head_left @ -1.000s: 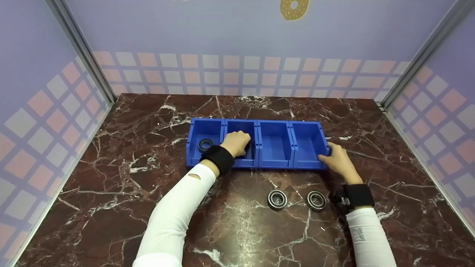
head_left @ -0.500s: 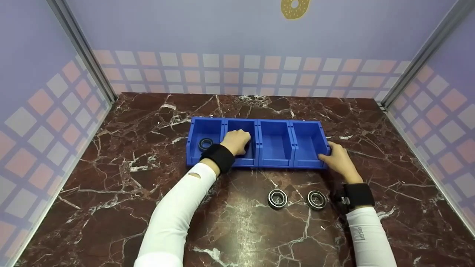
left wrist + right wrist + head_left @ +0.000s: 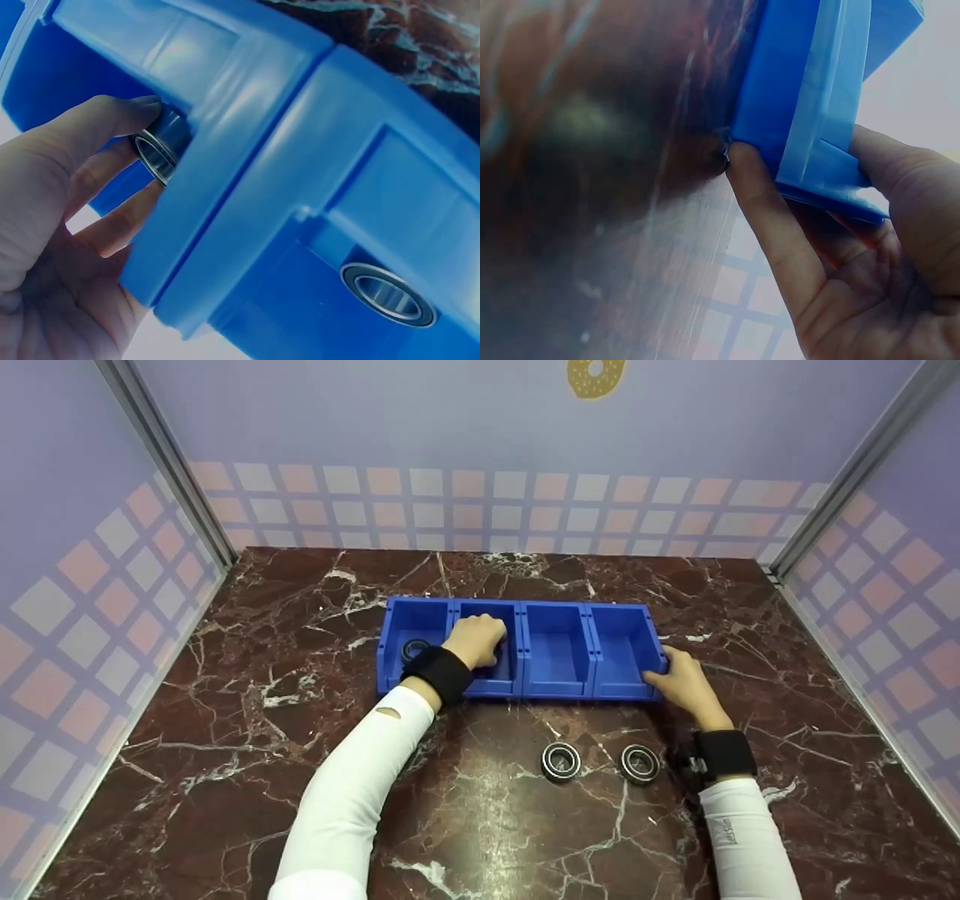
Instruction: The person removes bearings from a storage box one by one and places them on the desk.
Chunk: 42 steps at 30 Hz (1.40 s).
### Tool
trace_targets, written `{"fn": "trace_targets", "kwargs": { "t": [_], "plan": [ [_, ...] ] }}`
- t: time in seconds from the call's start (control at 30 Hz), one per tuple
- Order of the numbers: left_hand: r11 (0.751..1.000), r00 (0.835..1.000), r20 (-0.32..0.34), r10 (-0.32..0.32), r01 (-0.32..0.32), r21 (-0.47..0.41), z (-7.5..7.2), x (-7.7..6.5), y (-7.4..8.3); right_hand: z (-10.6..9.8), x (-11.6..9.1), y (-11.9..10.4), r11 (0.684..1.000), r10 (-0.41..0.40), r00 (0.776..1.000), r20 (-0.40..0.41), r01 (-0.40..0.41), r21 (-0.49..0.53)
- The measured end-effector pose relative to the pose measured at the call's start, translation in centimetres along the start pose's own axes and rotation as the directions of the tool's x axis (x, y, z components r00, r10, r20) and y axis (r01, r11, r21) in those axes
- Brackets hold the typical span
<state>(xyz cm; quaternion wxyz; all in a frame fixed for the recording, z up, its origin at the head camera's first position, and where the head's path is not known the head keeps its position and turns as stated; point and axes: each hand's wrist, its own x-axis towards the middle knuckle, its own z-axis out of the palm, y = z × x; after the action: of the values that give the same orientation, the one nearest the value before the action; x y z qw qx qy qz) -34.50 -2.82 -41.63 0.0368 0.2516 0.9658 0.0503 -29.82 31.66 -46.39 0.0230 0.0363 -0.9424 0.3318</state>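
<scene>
My left hand (image 3: 478, 640) reaches into the second bin from the left in a row of joined blue bins (image 3: 556, 688). In the left wrist view its thumb and fingers pinch a metal ball bearing (image 3: 160, 154), partly hidden behind the bin's wall. Another bearing (image 3: 388, 295) lies in the leftmost bin, beside my left wrist in the head view. At the other end of the row, my right hand (image 3: 682, 682) grips the rightmost bin's side wall (image 3: 832, 97), with the thumb inside and the fingers along its outer side.
Two more bearings lie on the marbled tabletop in front of the bins, one bearing (image 3: 561, 762) to the left of the other bearing (image 3: 640, 764). Patterned panels (image 3: 510, 495) enclose the table at the back and both sides.
My left hand has shifted slightly toward the back inside the second bin. The right hand, the bins and the bearings on the table stay where they were.
</scene>
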Motion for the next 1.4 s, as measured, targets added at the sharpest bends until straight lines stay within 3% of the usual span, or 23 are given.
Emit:
{"fn": "trace_targets", "kwargs": {
  "t": [1.4],
  "plan": [
    [1.000, 1.000, -0.009, -0.019, 0.019, 0.014, -3.5, -0.7, 0.8, 0.0, 0.0, 0.0, 1.000, -0.013, 1.000, -0.006, 0.013, -0.018]
  ]
}}
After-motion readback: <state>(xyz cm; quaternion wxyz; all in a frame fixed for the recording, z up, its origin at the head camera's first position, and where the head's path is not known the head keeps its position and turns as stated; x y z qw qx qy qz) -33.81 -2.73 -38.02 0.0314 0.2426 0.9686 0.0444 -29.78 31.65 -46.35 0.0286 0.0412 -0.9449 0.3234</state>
